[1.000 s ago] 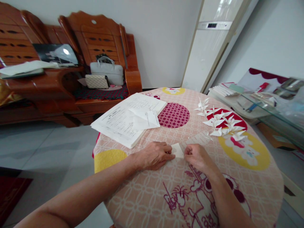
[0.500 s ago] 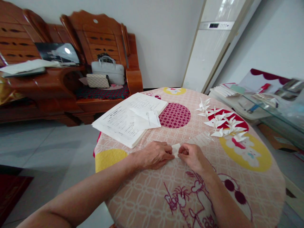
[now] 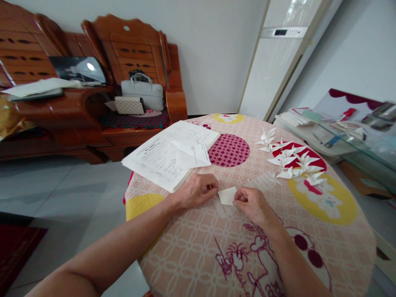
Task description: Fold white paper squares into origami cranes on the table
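A small folded square of white paper (image 3: 227, 196) lies on the patterned tablecloth between my two hands. My right hand (image 3: 253, 203) pinches its right edge between thumb and fingers. Just off the paper's left corner is my left hand (image 3: 199, 189), its fingers curled and pressed together; whether something is between them is hidden. A faint see-through strip (image 3: 221, 209) runs down from the left fingertips, beside the paper. Several white paper cranes (image 3: 287, 159) stand in a group at the right of the table.
A stack of printed sheets (image 3: 154, 165), with a loose folded sheet (image 3: 193, 156) on top, lies at the table's left. Another clear strip (image 3: 261, 180) rests beyond my right hand. A glass-topped stand (image 3: 355, 142) with clutter adjoins the table at right. Wooden chairs (image 3: 133, 49) stand behind.
My left hand has drawn back to the left and slightly away, uncovering more of the folded paper and the clear strip. My right hand stays at the paper's right edge.
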The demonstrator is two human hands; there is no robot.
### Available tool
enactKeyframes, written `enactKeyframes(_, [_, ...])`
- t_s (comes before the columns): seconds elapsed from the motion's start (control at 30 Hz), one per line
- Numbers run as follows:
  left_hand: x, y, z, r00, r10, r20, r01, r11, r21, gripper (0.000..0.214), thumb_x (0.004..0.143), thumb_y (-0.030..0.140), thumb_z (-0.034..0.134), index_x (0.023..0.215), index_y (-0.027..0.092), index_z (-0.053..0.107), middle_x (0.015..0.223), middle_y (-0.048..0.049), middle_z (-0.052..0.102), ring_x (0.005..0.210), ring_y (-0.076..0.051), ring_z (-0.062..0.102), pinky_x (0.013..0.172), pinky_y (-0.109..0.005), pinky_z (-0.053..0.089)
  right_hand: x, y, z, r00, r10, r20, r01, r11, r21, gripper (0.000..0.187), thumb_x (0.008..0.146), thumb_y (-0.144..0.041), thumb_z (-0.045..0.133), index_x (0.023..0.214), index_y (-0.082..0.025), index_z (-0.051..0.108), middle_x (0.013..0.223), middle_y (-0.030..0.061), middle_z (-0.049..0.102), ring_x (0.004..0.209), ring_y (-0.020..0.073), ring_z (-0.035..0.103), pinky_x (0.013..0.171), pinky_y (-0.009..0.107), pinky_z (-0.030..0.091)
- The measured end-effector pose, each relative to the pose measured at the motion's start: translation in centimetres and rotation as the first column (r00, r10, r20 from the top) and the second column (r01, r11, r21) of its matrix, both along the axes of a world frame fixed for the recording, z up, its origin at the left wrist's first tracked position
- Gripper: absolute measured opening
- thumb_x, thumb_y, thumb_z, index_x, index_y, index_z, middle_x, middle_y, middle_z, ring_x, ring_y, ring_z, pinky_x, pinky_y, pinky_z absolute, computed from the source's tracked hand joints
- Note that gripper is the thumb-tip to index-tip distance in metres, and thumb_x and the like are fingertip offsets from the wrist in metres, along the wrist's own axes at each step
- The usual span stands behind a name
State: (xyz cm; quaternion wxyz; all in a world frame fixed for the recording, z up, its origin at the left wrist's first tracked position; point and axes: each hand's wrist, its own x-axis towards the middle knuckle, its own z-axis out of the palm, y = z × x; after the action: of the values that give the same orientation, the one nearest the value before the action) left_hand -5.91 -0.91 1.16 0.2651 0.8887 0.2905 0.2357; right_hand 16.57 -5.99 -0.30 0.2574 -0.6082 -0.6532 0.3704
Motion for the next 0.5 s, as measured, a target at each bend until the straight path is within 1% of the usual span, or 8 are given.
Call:
enactKeyframes(0.03, [0.2, 0.1, 0.0, 0.999, 0.053, -0.007, -0.053, 0.999, -0.008, 0.022, 0.086, 0.016, 0.048, 0.097, 0.014, 0.066, 0.09, -0.0045, 0.069, 0.079, -0.014, 0.061, 0.073, -0.024, 0.045, 0.0, 0.0, 0.0, 1.0, -0.002, 0.008, 0.002, 1.0, 0.0, 0.003, 0.068, -0.017, 0.059, 0.066, -0.018, 0.057, 0.052, -0.0044, 0.054, 0.047, 0.0102, 0.047, 0.047, 0.022, 0.031])
enactKeyframes(0.07, [0.4, 0.1, 0.0, 0.996, 0.08, -0.025, -0.08, 0.997, -0.011, 0.024, 0.087, 0.018, 0.048, 0.103, 0.015, 0.066, 0.093, -0.0045, 0.069, 0.082, -0.014, 0.061, 0.075, -0.025, 0.045, 0.0, 0.0, 0.1, 1.0, -0.003, 0.013, 0.003, 1.0, -0.001, 0.004, 0.068, -0.017, 0.059, 0.066, -0.018, 0.057, 0.052, -0.0044, 0.054, 0.047, 0.0103, 0.047, 0.047, 0.022, 0.031])
enactKeyframes(0.13, [1.0, 0.2, 0.0, 0.992, 0.081, -0.093, -0.083, 0.997, -0.013, 0.03, 0.086, 0.021, 0.049, 0.112, 0.017, 0.064, 0.099, -0.0046, 0.068, 0.087, -0.016, 0.061, 0.078, -0.027, 0.044, 0.0, 0.0, 0.2, 1.0, 0.001, 0.015, -0.001, 1.0, -0.001, 0.005, 0.069, -0.019, 0.06, 0.065, -0.018, 0.057, 0.052, -0.0042, 0.054, 0.047, 0.0106, 0.047, 0.047, 0.022, 0.031])
enactKeyframes(0.2, [1.6, 0.3, 0.1, 0.985, 0.063, -0.163, -0.066, 0.998, -0.014, 0.033, 0.083, 0.024, 0.055, 0.115, 0.018, 0.062, 0.098, -0.0039, 0.068, 0.087, -0.017, 0.06, 0.078, -0.028, 0.043, 0.0, 0.0, 0.3, 1.0, 0.004, 0.012, -0.004, 1.0, 0.006, 0.007, 0.069, -0.02, 0.06, 0.064, -0.019, 0.056, 0.052, -0.0041, 0.053, 0.048, 0.0106, 0.047, 0.047, 0.022, 0.03])
enactKeyframes(0.33, [2.9, 0.5, 0.3, 0.964, 0.07, -0.258, -0.077, 0.997, -0.02, 0.029, 0.071, 0.029, 0.066, 0.099, 0.018, 0.066, 0.083, -0.0008, 0.065, 0.077, -0.018, 0.057, 0.068, -0.026, 0.039, 0.0, -0.1, 0.3, 1.0, -0.007, 0.011, 0.006, 1.0, 0.03, 0.011, 0.068, -0.021, 0.063, 0.062, -0.02, 0.053, 0.051, -0.005, 0.051, 0.048, 0.0105, 0.045, 0.047, 0.022, 0.029])
enactKeyframes(0.43, [3.6, 0.6, 0.3, 0.951, 0.085, -0.298, -0.119, 0.988, -0.098, 0.025, 0.068, 0.028, 0.067, 0.091, 0.018, 0.067, 0.074, 0.001, 0.062, 0.068, -0.015, 0.054, 0.058, -0.025, 0.032, 0.1, -0.1, 0.2, 0.999, -0.03, 0.022, 0.029, 0.999, 0.044, 0.013, 0.067, -0.021, 0.064, 0.063, -0.02, 0.052, 0.051, -0.0054, 0.049, 0.048, 0.0107, 0.045, 0.047, 0.022, 0.03])
enactKeyframes(0.5, [3.9, 0.6, 0.2, 0.948, 0.092, -0.304, -0.139, 0.981, -0.135, 0.02, 0.068, 0.029, 0.067, 0.084, 0.017, 0.066, 0.071, 0.0011, 0.061, 0.065, -0.014, 0.052, 0.056, -0.024, 0.029, 0.2, -0.1, 0.0, 0.998, -0.051, 0.03, 0.049, 0.997, 0.055, 0.015, 0.067, -0.022, 0.065, 0.063, -0.02, 0.051, 0.052, -0.0052, 0.05, 0.049, 0.0109, 0.045, 0.048, 0.022, 0.031])
